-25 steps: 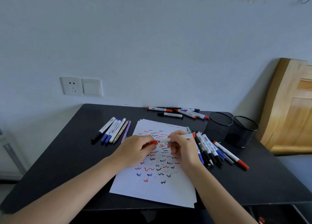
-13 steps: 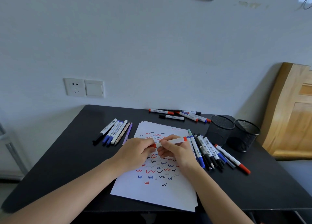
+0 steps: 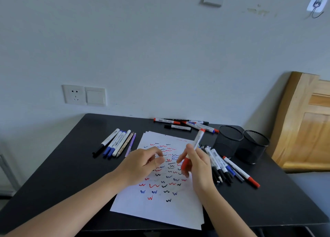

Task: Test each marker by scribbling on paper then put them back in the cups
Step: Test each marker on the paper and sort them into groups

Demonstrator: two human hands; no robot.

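My right hand [image 3: 200, 167] grips a white marker [image 3: 198, 139] with a red cap. The marker stands nearly upright over the scribbled paper [image 3: 160, 210], cap end down. My left hand [image 3: 141, 167] hovers just left of it above the paper, fingers loosely curled and holding nothing. Two black mesh cups [image 3: 227, 138] [image 3: 253, 147] stand at the right; I see no markers in them. Loose markers lie in three groups: a left row [image 3: 116, 143], a back pile [image 3: 180, 125] and a right pile [image 3: 223, 165] beside the paper.
Everything sits on a black table [image 3: 62, 174] against a pale wall with a socket and switch [image 3: 84, 94]. A wooden panel [image 3: 303, 129] leans at the right, behind the cups. The table's front edge runs just below the paper.
Both hands were together on the marker, the left at its red cap. Now the left hand has let go and the right hand has swung the capped marker upright.
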